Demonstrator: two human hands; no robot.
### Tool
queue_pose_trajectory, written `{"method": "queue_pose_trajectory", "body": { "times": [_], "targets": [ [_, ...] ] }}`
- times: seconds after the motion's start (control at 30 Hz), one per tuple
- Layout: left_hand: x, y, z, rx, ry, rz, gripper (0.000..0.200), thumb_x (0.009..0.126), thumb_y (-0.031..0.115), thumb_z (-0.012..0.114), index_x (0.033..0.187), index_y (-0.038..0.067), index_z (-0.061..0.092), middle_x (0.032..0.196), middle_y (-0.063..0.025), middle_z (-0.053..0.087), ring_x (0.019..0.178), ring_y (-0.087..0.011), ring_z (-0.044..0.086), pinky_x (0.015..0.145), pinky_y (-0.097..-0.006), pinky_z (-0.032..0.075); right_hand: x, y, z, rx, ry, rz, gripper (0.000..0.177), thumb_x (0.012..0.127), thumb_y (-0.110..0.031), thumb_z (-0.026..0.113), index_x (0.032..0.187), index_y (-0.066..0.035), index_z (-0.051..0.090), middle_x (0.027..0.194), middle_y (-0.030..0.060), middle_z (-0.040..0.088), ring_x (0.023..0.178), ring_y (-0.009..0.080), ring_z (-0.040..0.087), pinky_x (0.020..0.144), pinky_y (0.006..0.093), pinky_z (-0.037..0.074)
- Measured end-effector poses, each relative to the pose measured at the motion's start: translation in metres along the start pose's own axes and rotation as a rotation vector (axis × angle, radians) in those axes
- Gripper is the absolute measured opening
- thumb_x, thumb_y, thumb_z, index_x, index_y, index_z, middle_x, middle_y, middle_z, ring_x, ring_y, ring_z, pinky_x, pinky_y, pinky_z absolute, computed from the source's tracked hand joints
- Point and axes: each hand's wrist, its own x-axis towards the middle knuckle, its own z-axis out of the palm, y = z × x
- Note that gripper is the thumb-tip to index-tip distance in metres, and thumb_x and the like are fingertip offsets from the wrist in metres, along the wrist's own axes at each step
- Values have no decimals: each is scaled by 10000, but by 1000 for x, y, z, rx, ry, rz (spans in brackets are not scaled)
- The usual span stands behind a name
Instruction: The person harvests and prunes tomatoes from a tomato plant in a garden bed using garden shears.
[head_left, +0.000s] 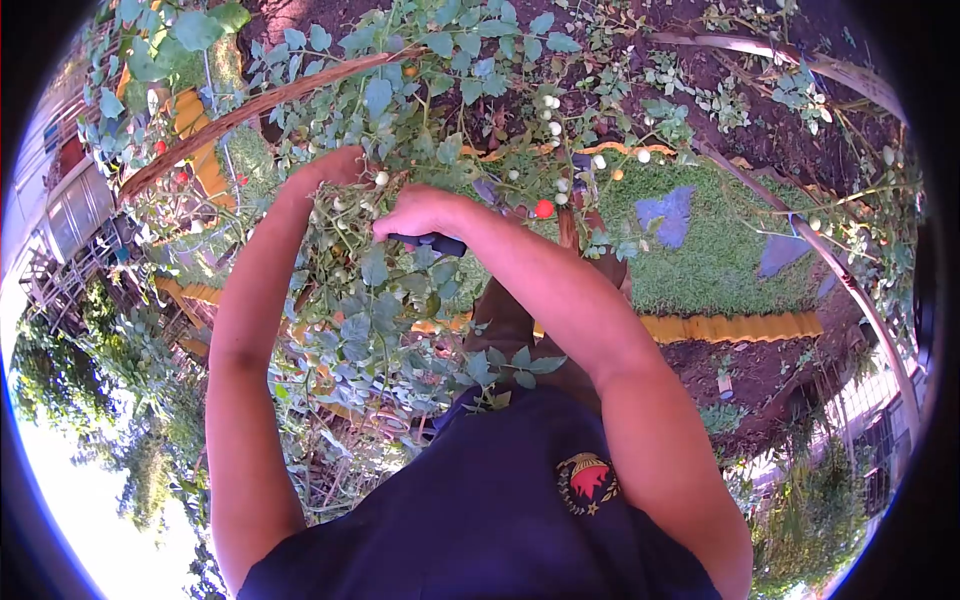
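My left hand (338,168) reaches into a tomato plant (375,275), its fingers curled among the stems. Leaves hide what it grips. Beside it, my right hand (415,212) is closed around a tool with a dark handle (432,243); its working end is hidden in the foliage. A pale green tomato (381,178) hangs between my two hands. To the right, a ripe red tomato (544,208) hangs below several unripe ones (555,128).
A brown wooden stake (260,100) slants above my left hand. Thin bent branches (840,260) arch along the right. Yellow corrugated edging (730,327) borders the grass (700,285), where bluish paving stones (667,215) lie. A metal drum (80,210) stands at the left.
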Motion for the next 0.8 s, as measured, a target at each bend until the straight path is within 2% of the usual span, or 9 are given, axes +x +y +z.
{"method": "queue_pose_trajectory", "body": {
  "times": [0.13, 0.2, 0.27, 0.37, 0.43, 0.53, 0.63, 0.73, 0.8],
  "targets": [
    [-4, 8, 6, 71, 96, -33, 245, 802, 231, 769, 978, 70, 713, 805, -108, 701, 708, -194, 618, 675, -390, 488, -10, -5, 1, 28, 24, -43, 412, 717, -433, 754, 701, -24, 703, 664, 81, 689, 536, 184, 626, 513, 371, 483],
    [-6, 10, 8, 47, 169, 91, 209, 814, 209, 738, 934, 42, 704, 759, -116, 674, 684, -204, 601, 666, -398, 478, -7, -5, 3, -10, 39, -38, 404, 719, -428, 756, 680, -29, 705, 651, 78, 687, 536, 187, 626, 520, 373, 485],
    [-10, 19, 4, 50, 114, 34, 255, 813, 123, 722, 1048, 31, 691, 918, -109, 727, 817, -191, 647, 763, -391, 506, 0, -1, 6, -67, 71, -32, 404, 721, -427, 757, 665, -30, 706, 639, 77, 683, 537, 190, 626, 529, 374, 487],
    [-11, 17, 1, 186, 43, 71, 226, 803, 129, 721, 1005, 29, 707, 859, -103, 728, 769, -180, 644, 727, -393, 500, 12, 10, 12, -167, 137, -45, 415, 722, -430, 758, 647, -26, 706, 617, 77, 674, 534, 197, 623, 546, 379, 492],
    [-14, 21, 3, 178, 82, 77, 199, 795, 136, 718, 965, 34, 718, 826, -107, 723, 740, -177, 638, 701, -390, 492, 13, 14, 13, -218, 172, -88, 424, 726, -430, 757, 635, -20, 701, 598, 77, 664, 523, 204, 616, 557, 386, 496],
    [-9, 11, 7, 132, 141, 101, 175, 785, 147, 716, 928, 47, 729, 800, -120, 712, 719, -183, 629, 683, -390, 485, 23, 21, 17, -328, 176, -52, 480, 736, -478, 729, 742, 2, 732, 715, 129, 706, 618, 249, 665, 619, 409, 521],
    [-14, 14, 7, 147, 158, 105, 165, 774, 147, 720, 909, 52, 727, 780, -129, 696, 712, -195, 624, 681, -391, 484, 13, 9, 16, -434, 171, 35, 595, 751, -543, 678, 905, 28, 742, 926, 190, 732, 811, 313, 711, 730, 426, 543],
    [-24, 28, 5, 111, 184, 104, 157, 784, 167, 728, 871, 39, 708, 754, -131, 680, 707, -205, 625, 680, -391, 486, 3, -6, 13, -512, 117, 135, 699, 745, -572, 639, 1153, -8, 702, 1172, 196, 694, 1054, 332, 685, 891, 424, 533],
    [-21, 24, 12, 25, 258, 87, 166, 802, 190, 726, 846, 32, 701, 746, -132, 676, 706, -203, 626, 672, -394, 482, 1, -9, 12, -540, 112, 173, 704, 747, -575, 646, 1165, -11, 697, 1195, 186, 690, 1075, 325, 680, 900, 428, 531]
  ]
}}
